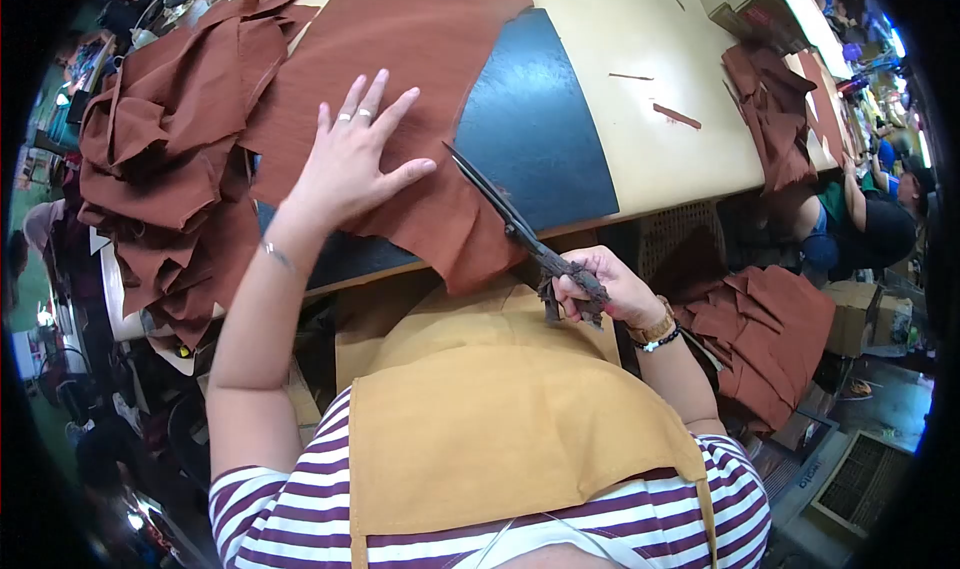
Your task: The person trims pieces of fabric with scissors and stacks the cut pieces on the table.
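Note:
A large sheet of reddish-brown leather (415,44) lies over the table, its near end drooping past the front edge. My left hand (362,154) rests flat on this sheet with fingers spread, two rings on them. In my right hand (605,284) is a pair of scissors (500,204), its handles wrapped in dark cloth strips. The blades point up and left, tips near the sheet's right edge; they look nearly closed. Under the sheet, a dark blue-black board (540,119) shows to the right of the leather.
Crumpled brown leather pieces (170,139) heap at the left. Thin scraps (677,116) lie on the cream tabletop (650,29). More leather (770,109) sits at the table's right end, and another pile (765,334) is low beside me. A person (850,209) is at the far right.

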A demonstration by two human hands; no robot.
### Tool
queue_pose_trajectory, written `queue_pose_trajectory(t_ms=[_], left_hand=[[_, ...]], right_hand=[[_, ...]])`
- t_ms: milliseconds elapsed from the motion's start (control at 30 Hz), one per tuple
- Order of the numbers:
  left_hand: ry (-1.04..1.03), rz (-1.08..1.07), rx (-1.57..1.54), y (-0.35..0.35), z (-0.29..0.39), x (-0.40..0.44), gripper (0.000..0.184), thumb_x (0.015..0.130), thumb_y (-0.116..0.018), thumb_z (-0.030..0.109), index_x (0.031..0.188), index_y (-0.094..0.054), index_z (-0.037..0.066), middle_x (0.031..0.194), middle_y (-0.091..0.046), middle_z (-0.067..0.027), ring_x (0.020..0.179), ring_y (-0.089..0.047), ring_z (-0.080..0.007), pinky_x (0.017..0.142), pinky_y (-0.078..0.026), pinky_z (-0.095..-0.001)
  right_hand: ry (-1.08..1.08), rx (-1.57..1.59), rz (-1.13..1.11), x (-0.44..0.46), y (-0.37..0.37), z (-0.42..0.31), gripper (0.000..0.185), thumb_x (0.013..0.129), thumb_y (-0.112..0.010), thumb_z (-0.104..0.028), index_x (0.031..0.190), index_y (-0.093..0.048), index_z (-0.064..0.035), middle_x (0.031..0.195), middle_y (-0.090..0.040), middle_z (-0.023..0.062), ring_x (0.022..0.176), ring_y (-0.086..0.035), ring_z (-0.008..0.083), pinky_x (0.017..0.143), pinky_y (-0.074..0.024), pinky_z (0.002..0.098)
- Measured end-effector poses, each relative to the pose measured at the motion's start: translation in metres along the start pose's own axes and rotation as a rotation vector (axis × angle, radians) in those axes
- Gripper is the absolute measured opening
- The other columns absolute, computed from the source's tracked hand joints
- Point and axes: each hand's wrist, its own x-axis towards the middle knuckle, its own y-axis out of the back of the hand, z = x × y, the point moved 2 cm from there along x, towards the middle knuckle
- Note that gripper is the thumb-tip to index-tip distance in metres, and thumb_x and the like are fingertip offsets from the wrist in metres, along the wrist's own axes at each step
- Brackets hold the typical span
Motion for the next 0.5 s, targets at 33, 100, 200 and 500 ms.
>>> queue_pose_trajectory(t_ms=[33,100,200,500], left_hand=[[-0.069,0.005,0.010,-0.001,-0.009,0.005,0.083,0.080,-0.056,0.064,0.147,-0.030,0.023,0.155,-0.017,-0.0148,0.143,-0.013,-0.0358,0.110,-0.014,-0.0624],[-0.101,-0.002,0.030,-0.009,-0.016,0.007,0.088,0.077,-0.057,0.068,0.147,-0.029,0.023,0.155,-0.017,-0.0142,0.143,-0.014,-0.0351,0.110,-0.013,-0.0619],[-0.092,-0.006,0.041,-0.013,-0.014,0.007,0.091,0.074,-0.057,0.071,0.147,-0.029,0.024,0.155,-0.017,-0.0132,0.143,-0.014,-0.0346,0.110,-0.013,-0.0619],[0.035,0.035,0.051,-0.020,-0.008,-0.008,0.092,0.073,-0.058,0.070,0.148,-0.029,0.024,0.155,-0.017,-0.0121,0.143,-0.013,-0.0347,0.109,-0.013,-0.0626]], right_hand=[[0.012,0.005,-0.013,0.002,0.001,0.000,0.022,0.087,-0.067,-0.023,0.079,-0.057,-0.0047,0.068,-0.058,-0.0004,0.058,-0.059,0.0061,0.052,-0.0458,0.0202],[0.011,0.015,-0.018,0.009,-0.002,-0.005,0.023,0.088,-0.067,-0.023,0.079,-0.058,-0.0045,0.069,-0.058,-0.0003,0.058,-0.059,0.0062,0.052,-0.0467,0.0207],[-0.002,0.047,0.010,0.013,-0.003,-0.004,0.023,0.088,-0.067,-0.023,0.079,-0.058,-0.0040,0.069,-0.058,0.0000,0.058,-0.059,0.0066,0.053,-0.0480,0.0218],[0.032,0.062,0.001,0.003,-0.001,0.006,0.019,0.086,-0.067,-0.019,0.079,-0.058,-0.0043,0.068,-0.059,-0.0001,0.057,-0.059,0.0064,0.053,-0.0461,0.0204]])
